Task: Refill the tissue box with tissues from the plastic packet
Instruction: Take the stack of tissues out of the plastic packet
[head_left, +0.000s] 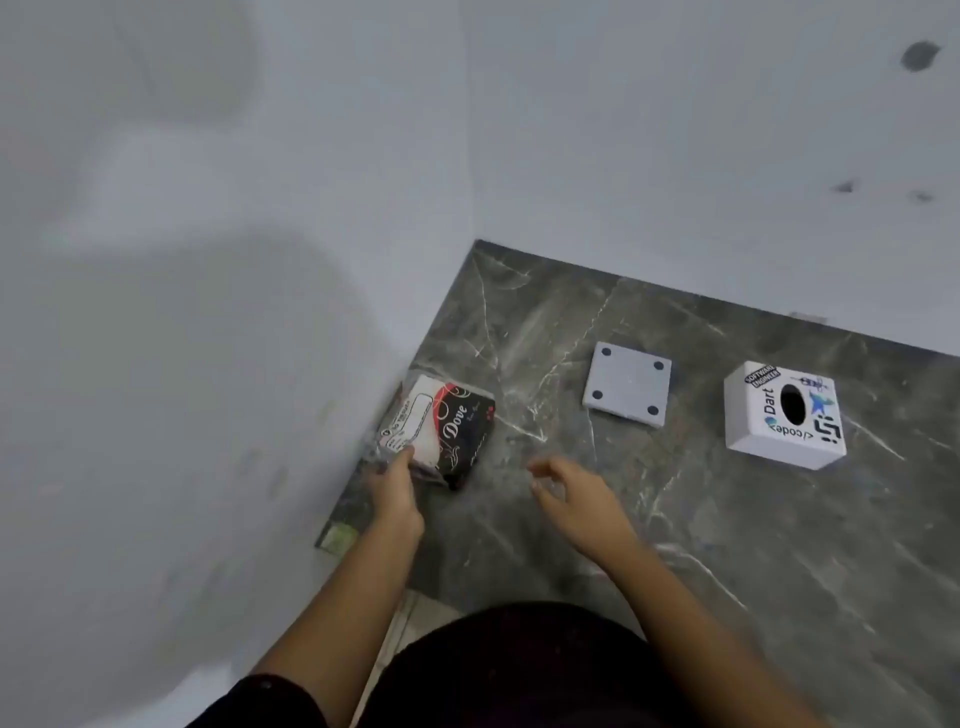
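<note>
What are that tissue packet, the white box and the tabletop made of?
Tissue packet: thin glossy plastic film, crinkled and shiny at its edges. White box: probably matte plastic, though painted wood is possible; smooth faces carrying stickers. Tabletop: dark grey marble or a marble-look surface, white-veined, slightly reflective.

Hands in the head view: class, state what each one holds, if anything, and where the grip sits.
The left hand grips the black, red and white plastic tissue packet at its near left corner. The right hand is open, holding nothing.
</note>
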